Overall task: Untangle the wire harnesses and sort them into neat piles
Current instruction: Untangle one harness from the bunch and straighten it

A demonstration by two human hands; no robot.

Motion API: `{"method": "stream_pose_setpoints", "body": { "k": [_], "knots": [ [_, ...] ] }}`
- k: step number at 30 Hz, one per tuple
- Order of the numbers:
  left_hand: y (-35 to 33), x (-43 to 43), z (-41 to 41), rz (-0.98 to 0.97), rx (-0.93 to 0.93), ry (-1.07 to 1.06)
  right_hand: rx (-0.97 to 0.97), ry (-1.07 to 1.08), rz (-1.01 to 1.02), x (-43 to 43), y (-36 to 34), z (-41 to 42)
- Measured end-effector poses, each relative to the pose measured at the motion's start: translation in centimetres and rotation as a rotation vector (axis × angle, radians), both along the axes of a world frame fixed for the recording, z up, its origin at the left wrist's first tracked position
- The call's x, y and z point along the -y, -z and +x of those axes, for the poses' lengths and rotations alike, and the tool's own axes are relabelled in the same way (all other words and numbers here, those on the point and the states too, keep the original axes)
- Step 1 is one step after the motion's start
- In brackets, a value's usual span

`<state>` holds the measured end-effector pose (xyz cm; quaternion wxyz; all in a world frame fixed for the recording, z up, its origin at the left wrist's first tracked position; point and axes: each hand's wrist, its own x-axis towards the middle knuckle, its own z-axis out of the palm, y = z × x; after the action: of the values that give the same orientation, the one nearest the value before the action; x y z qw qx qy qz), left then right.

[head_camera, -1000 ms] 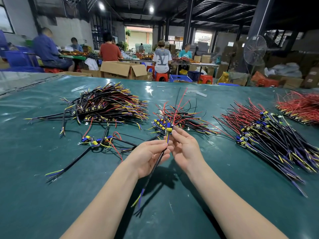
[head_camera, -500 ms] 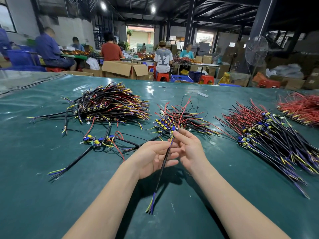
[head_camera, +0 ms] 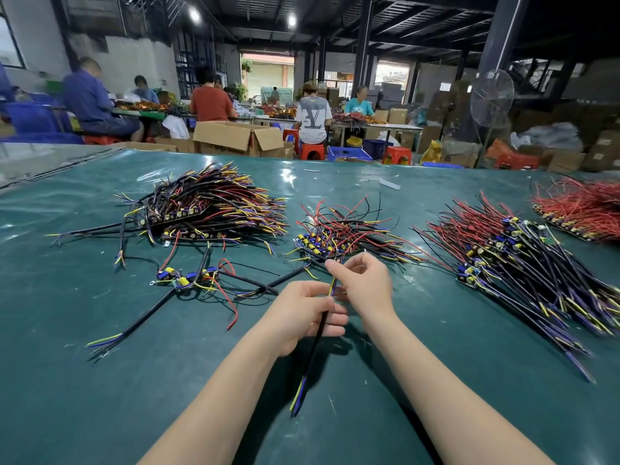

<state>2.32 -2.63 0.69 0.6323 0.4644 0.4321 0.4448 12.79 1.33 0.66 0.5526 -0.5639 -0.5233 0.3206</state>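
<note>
L hand [head_camera: 302,317] curled round black sheath of one harness [head_camera: 317,344], mid-length. R hand [head_camera: 365,283] pinches its upper end, just in front of centre pile [head_camera: 342,233]. Harness tilted, yellow/blue tips low over counter [head_camera: 100,414]. L pile [head_camera: 214,206] and R pile [head_camera: 520,256] lie well apart.

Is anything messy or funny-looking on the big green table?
Yes. Left of centre, a few loose harnesses lie crossed and tangled on the table, wires poking every way, unlike the neater big pile behind them. A small white scrap lies farther back.
</note>
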Motion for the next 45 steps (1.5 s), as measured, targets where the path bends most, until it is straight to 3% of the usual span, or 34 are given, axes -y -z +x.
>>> {"method": "stream_pose_setpoints", "body": {
  "k": [5,11,16,20,24,27,31,34,37,40,42,45],
  "knots": [
    [0.2,0.2,0.6,0.02,-0.033,0.082,-0.2,0.014,-0.014,-0.4,0.2,0.2],
    [0.5,0.3,1.2,0.011,-0.024,0.141,-0.109,0.018,0.052,-0.3,0.2,0.2],
    [0.8,-0.2,1.4,-0.033,0.038,0.088,-0.046,0.046,0.239,-0.3,-2.1,0.9],
    [0.6,-0.6,1.1,-0.107,0.139,0.061,0.458,0.197,0.328,-1.4,-5.3,2.9],
    [0.8,-0.3,1.1,-0.065,0.092,0.065,1.095,0.323,0.228,-3.9,-7.5,6.3],
    [0.7,-0.1,1.1,-0.024,0.039,0.091,1.321,0.409,0.107,-5.3,-7.0,10.8],
    [0.6,-0.2,1.2,-0.033,0.028,0.102,1.488,0.457,-0.319,-4.5,-3.3,17.1],
    [0.6,-0.4,1.3,-0.037,-0.029,0.121,1.382,0.514,-0.325,-4.2,-1.3,16.9],
    [0.4,-0.5,1.1,-0.061,-0.056,0.14,0.891,0.495,-0.176,-4.4,-1.3,12.3],
    [0.3,0.0,1.0,-0.012,-0.132,0.149,0.647,0.333,0.0,-3.4,-0.3,5.7],
    [0.4,0.0,0.8,0.188,-0.436,0.011,0.572,0.244,0.087,-2.3,0.7,2.3],
    [0.3,-0.3,-0.8,0.462,-0.976,-0.468,0.623,0.105,0.077,-1.5,2.0,0.3]
  ]
}}
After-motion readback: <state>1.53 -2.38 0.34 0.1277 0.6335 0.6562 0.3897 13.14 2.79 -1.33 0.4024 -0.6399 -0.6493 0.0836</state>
